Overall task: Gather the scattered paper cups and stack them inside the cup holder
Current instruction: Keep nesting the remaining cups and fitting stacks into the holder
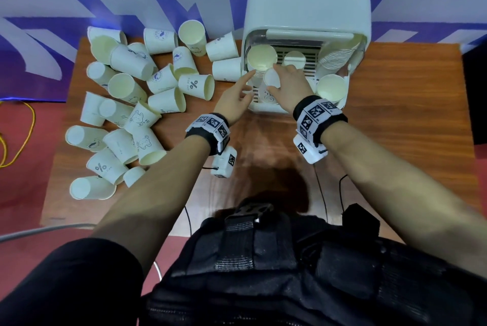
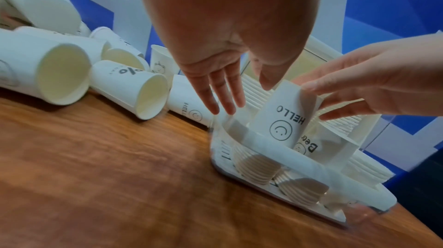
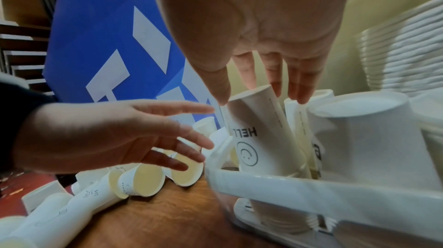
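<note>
While the right hand (image 1: 286, 80) pinches the inverted cup (image 2: 280, 111) by its base over the holder (image 1: 305, 9) front-left stack and the left hand (image 1: 234, 97) hovers released beside it, a tilted entry could jam it or topple neighbours

R hand (image 2: 374, 89) pinches upside-down HELLO cup (image 2: 280, 117) in holder (image 2: 297, 165).
</note>
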`<state>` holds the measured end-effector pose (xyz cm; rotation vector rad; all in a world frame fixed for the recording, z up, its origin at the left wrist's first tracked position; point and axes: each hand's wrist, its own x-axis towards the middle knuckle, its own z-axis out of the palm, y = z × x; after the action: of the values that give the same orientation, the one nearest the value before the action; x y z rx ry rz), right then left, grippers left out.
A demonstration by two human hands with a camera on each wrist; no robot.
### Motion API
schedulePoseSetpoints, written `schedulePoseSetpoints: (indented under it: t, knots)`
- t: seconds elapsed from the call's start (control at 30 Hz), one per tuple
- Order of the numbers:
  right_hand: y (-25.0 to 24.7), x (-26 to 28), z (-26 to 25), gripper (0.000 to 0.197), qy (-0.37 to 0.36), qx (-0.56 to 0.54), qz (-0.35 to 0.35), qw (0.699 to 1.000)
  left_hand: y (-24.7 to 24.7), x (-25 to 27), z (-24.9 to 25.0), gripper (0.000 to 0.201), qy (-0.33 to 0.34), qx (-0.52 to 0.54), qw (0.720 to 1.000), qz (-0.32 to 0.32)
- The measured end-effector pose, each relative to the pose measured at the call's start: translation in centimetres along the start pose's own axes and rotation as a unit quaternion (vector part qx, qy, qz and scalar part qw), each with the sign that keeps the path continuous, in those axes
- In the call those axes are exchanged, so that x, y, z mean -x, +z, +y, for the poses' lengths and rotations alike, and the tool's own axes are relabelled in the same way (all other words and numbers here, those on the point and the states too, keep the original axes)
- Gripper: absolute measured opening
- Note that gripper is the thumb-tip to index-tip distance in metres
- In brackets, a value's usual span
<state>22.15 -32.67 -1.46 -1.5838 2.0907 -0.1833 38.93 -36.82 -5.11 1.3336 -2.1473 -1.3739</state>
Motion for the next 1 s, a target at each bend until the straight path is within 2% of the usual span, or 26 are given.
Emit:
schedulePoseSetpoints:
  t: [0.1,0.23,0.33,0.43,0.73,1.0]
  knots:
    - [0.2,0.7,-0.6,0.055,-0.007,-0.012,0.024,1.0,-1.0,1.5,-1.2,0.048,-0.014,-0.015,1.0,0.002]
    - [1.0,1.4,-2.5,0.046,-0.068,-0.01,0.073,0.995,-3.5,2.5,-2.7,0.041,-0.031,-0.046,0.998,0.016]
    - [1.8,1.7,-4.7,0.041,-0.112,-0.016,0.068,0.991,-5.5,2.8,-4.0,0.039,-0.042,-0.051,0.997,0.036]
    - [2.9,1.8,-6.6,0.04,-0.127,-0.04,0.059,0.989,-7.3,3.1,-5.2,0.04,-0.06,-0.054,0.996,0.046]
    - [7.0,0.4,-10.8,0.04,-0.077,-0.101,-0.054,0.991,-10.8,4.2,-9.2,0.045,-0.101,-0.033,0.989,0.1]
    - [9.4,-2.4,-12.5,0.044,-0.012,-0.084,-0.085,0.993,-12.4,2.4,-11.1,0.061,-0.142,0.046,0.987,0.066]
